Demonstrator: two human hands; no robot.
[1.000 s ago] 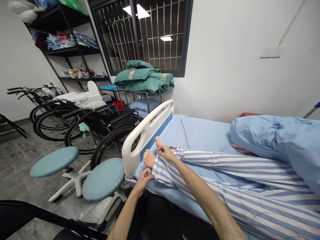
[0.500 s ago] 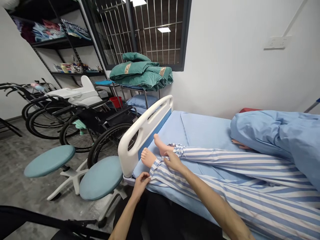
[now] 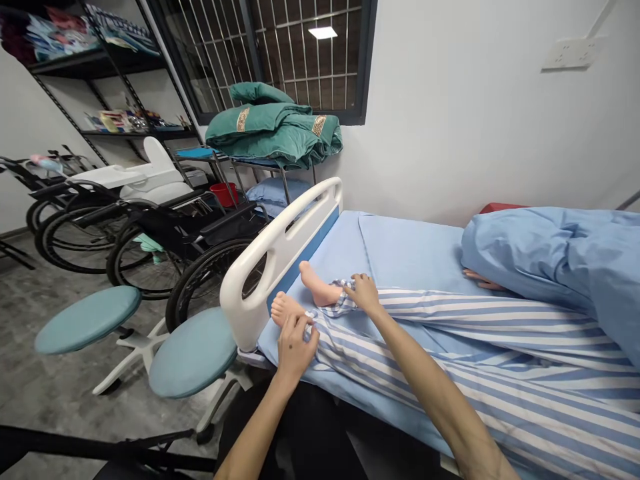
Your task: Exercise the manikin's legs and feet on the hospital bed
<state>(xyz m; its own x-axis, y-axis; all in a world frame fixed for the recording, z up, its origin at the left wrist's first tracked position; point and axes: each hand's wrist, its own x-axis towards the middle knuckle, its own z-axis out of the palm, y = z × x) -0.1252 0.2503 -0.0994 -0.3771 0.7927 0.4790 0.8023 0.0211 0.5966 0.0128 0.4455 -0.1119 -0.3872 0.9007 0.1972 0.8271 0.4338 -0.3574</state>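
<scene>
L hand (image 3: 296, 347), lower ctr of frame, is bent at near pant cuff (image 3: 315, 315); R hand (image 3: 364, 293), ctr, touches far cuff (image 3: 344, 303); can't tell if gripping.

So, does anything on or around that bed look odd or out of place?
A mint-green cloth dangles low by the black wheelchair, seemingly an unusual spot. The light-blue fabric quilt lies bunched, with fingers poking out beneath.

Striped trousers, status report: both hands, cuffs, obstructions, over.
Left hand at near cuff, fingers curled; right hand at far cuff. Striped trousers lying along bed, both feet showing. No obstruction seen at cuffs; footboard beyond feet.
</scene>
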